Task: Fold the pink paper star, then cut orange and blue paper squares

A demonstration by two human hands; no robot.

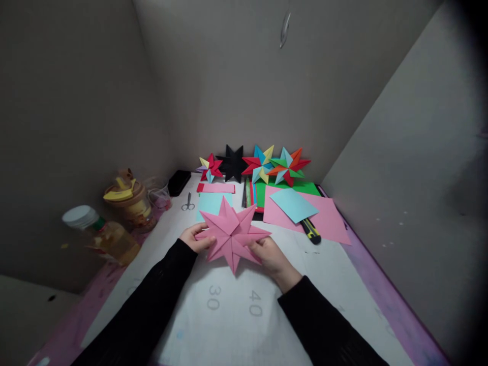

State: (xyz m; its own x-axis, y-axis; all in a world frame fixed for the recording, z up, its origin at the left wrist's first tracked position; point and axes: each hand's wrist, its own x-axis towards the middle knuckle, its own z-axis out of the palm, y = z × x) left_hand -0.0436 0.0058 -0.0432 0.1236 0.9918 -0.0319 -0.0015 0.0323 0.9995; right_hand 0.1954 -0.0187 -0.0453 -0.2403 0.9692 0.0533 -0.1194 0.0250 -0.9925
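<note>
A pink folded paper star (231,234) with several points is held up over the white sheet, facing me. My left hand (196,238) pinches its left side, thumb in front and fingers partly hidden behind. On the right side, my right hand (271,256) grips the star between thumb and fingers, near its lower right points. Behind the star lies a light blue paper (213,201), partly covered from view by the star's upper points.
Against the back wall stand a black star (233,163) and several multicoloured stars (288,166). Small scissors (188,202), a yellow-black cutter (311,232) and pink paper (331,218) lie nearer. A bottle (114,241) and a lidded cup (133,206) stand left.
</note>
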